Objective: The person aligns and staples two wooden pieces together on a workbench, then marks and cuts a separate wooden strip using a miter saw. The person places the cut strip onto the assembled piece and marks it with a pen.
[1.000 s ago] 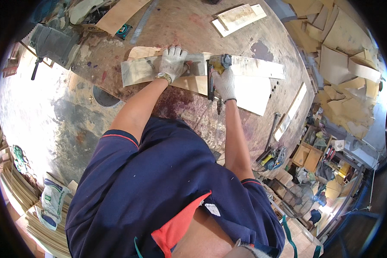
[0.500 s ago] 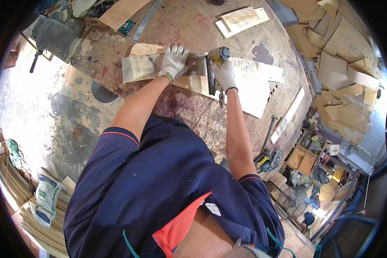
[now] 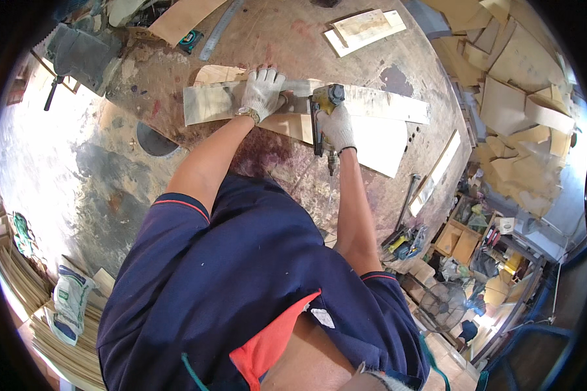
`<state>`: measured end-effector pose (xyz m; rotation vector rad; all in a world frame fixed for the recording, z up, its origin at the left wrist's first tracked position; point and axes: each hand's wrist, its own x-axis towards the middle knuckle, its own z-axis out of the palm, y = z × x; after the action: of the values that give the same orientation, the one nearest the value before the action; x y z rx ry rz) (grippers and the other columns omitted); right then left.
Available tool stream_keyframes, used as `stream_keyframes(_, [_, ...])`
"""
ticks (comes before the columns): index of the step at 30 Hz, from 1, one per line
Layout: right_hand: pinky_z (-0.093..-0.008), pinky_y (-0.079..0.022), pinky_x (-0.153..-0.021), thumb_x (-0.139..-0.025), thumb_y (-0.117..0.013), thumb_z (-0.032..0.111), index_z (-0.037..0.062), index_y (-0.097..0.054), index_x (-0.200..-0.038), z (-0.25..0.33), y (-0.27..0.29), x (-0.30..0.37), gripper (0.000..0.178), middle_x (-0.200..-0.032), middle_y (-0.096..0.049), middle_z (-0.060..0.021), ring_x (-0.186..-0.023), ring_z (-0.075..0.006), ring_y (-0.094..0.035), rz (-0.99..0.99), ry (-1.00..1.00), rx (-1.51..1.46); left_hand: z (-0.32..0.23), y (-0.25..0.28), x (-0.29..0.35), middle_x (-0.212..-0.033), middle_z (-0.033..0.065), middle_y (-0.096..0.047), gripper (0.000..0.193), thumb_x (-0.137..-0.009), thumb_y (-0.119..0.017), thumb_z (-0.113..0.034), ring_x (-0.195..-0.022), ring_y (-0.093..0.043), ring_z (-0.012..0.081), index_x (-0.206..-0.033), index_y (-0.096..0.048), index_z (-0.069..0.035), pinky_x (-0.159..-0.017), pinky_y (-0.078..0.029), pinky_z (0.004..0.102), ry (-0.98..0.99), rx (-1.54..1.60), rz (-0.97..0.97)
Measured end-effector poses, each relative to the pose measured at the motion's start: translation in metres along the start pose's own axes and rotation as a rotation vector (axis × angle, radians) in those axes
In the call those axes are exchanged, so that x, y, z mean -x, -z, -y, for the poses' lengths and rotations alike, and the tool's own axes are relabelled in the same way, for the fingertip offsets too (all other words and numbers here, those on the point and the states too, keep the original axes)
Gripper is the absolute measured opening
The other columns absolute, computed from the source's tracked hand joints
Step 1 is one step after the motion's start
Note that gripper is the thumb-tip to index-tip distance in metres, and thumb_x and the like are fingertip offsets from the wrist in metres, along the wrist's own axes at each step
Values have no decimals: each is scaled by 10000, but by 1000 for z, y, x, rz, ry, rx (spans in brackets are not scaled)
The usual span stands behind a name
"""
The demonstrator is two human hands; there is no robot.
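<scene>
My left hand [image 3: 263, 92], in a white knit glove, lies with fingers spread across a long, smooth greyish strip [image 3: 205, 105], pressing it down. Its fingertips reach past the strip's far edge. In my right hand [image 3: 338, 126], also gloved, is a nail gun [image 3: 328, 98] with a yellow head and a dark magazine. An air fitting [image 3: 332, 163] hangs from its near end. The gun stands over the strip, right of my left hand; whether its nose touches is hidden. Under the strip a pale wooden board [image 3: 378, 146] shows on the near side, and rounded plywood [image 3: 218, 73] on the far side.
The worn workbench [image 3: 267, 32] also bears two stacked wood offcuts [image 3: 365, 31], a steel ruler [image 3: 218, 32], a tape measure [image 3: 190, 40] and a narrow wood strip [image 3: 435, 173]. A vise-like grey tool [image 3: 81, 55] sits far left. Scrap sheets [image 3: 509, 111] pile up at right; a fan [image 3: 440, 303] stands below.
My right hand has drawn the nail gun slightly toward me and a little left. My left hand stays in place on the strip.
</scene>
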<state>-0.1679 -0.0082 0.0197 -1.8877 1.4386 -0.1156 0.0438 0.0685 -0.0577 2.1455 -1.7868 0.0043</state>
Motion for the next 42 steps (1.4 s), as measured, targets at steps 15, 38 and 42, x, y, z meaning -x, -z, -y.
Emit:
stream_keyframes(15, [-399,-544,-536,-897,-738,141,-29,-681,-1146,39,-28,84,307,-854,-740,-166,-627,-256,-707,-327,-189,-533,-82,31,82,-1054,200,-675,529,-935,-699,-315,-977,-685,371,-1330,-468,-50,-793,-538,450,119,1028,459])
stream_keyframes(38, [-413,-567,-726,-854,-784,178,-29,-724,-1060,67,-82,16,298,-932,-766,-178,-841,-311,-750,-178,-313,-207,281,132,-124,-814,161,-688,141,-962,-633,-175,-730,-678,293,-987,-683,-46,-672,-503,402,549,546,-540])
stream_keyframes(42, [-347,-501,-532,-884,-793,177,-9,-727,-1060,54,-89,19,265,-798,-716,-80,-574,-153,-628,-378,-56,-219,366,126,-225,-811,147,-727,175,-938,-657,-216,-778,-714,301,-961,-712,-51,-709,-535,414,526,527,-518])
